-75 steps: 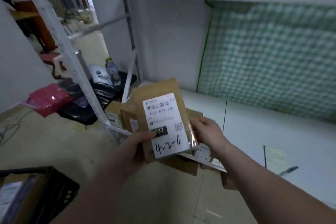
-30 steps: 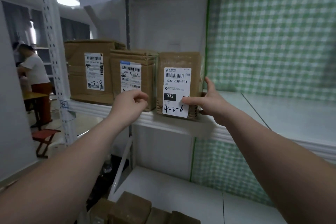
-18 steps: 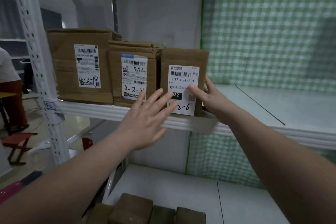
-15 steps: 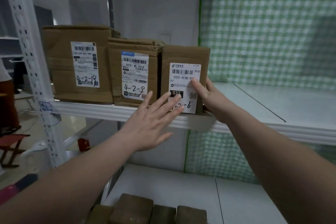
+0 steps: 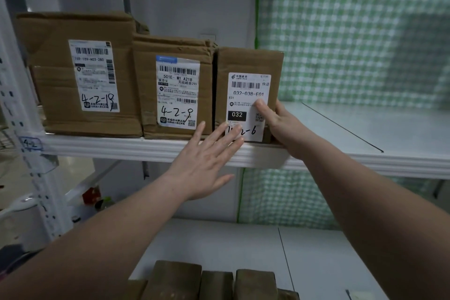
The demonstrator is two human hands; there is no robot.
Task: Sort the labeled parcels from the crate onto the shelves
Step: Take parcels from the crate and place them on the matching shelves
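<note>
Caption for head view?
Left hand touches and right hand grips the 032 parcel beside a labeled box on the shelf.

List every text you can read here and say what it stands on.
"159 159-A02-280" and handwritten "4-2-18" (last digit unsure): label of the left parcel.
"501E- M1 A21B" and handwritten "4-2-9": label of the middle parcel.
"CHINA POST", "032-038-E01", "E01", "032": label of the right parcel.
"2-6", handwritten there; the left hand hides its start.
"4-2": tag on the shelf post.
The labels' fine print is too small to read.

Parcel 4-2-6 (image 5: 248,61) stands on the shelf (image 5: 97,148), right of two boxes (image 5: 170,53).
</note>
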